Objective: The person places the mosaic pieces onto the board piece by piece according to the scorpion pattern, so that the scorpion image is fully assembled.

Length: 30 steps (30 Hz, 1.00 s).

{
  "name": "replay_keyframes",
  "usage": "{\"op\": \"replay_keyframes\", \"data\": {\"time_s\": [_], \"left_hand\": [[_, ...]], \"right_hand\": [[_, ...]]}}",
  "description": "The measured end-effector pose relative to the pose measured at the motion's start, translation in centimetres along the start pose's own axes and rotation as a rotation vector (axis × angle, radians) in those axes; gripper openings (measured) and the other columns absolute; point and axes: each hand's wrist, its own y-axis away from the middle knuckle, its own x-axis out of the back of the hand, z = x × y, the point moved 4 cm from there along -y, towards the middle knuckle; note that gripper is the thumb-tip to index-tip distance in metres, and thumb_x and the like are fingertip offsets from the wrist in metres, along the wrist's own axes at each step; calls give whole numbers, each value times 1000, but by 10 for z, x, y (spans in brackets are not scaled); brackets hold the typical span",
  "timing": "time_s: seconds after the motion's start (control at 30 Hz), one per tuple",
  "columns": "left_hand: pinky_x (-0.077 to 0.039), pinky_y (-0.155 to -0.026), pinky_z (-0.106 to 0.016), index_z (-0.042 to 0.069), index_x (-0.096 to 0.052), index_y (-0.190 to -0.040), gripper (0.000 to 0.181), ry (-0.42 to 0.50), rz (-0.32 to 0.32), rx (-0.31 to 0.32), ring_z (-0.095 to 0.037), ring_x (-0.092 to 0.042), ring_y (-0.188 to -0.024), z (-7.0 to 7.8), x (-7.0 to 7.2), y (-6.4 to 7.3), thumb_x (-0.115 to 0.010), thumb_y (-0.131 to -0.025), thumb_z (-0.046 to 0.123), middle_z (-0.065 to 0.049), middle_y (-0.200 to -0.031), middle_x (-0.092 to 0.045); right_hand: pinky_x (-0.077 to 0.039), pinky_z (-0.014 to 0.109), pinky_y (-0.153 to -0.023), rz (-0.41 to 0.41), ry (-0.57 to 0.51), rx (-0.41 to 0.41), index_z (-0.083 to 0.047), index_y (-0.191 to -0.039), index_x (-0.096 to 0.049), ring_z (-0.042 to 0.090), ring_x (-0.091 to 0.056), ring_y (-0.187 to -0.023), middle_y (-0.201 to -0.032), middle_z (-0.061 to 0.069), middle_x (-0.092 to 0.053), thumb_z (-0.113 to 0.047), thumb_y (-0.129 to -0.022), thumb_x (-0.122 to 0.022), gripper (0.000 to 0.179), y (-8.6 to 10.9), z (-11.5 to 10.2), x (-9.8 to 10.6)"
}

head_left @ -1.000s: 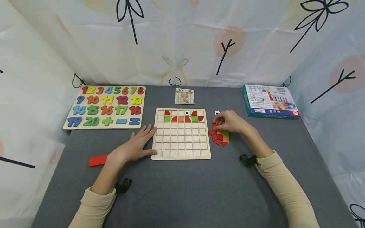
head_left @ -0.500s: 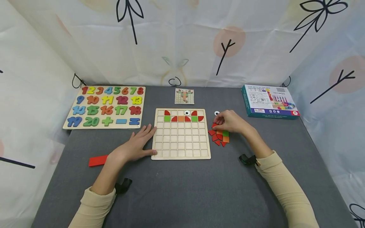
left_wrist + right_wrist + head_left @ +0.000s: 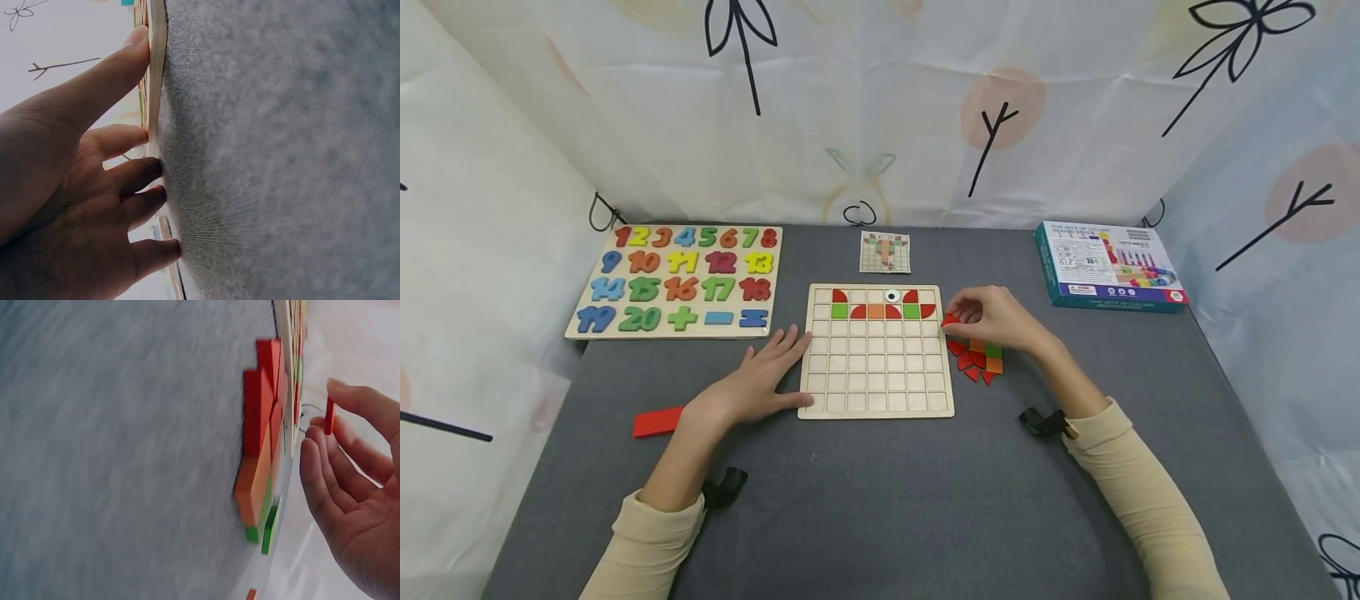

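A wooden grid board [image 3: 877,367] lies mid-table, with red, green and orange pieces and a round eye piece in its top two rows. My left hand [image 3: 752,383] rests at the board's left edge, fingers spread; the left wrist view shows the thumb [image 3: 125,59] against the board's side. Just off the board's upper right edge, my right hand [image 3: 1000,318] pinches a red tile [image 3: 329,415] between thumb and fingers, raised off the table. Below that hand lies a cluster of loose red, orange and green tiles [image 3: 976,360].
A small pattern card [image 3: 885,252] lies behind the board. A number puzzle [image 3: 673,283] stands at the back left, a boxed set [image 3: 1112,267] at the back right. A red strip [image 3: 657,422] lies partly behind my left forearm.
My right hand has lifted a red tile from the cluster and moved left to the board's right edge. My left hand has stayed in place.
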Motion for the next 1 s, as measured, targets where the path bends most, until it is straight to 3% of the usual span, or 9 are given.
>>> {"op": "replay_keyframes", "data": {"time_s": [0.53,1.0], "left_hand": [[-6,-131,-79,8,-19,-174,102,6,-7,4,-48,-6,-171,-1,0,-1,-78,-99,45,-24,-182,-13],[-6,-130,-80,8,-20,-174,103,9,-4,-1,-49,-6,-170,0,1,1,-79,-99,44,-25,-182,-13]], "right_hand": [[-61,23,-81,2,-189,60,-7,-108,-77,18,-72,-85,-95,10,-78,-17,-90,-90,24,-20,-37,-22],[-66,31,-89,-87,-273,152,-5,-106,-73,18,-79,-94,-100,10,-83,-9,-94,-83,16,-61,-70,-49]]}}
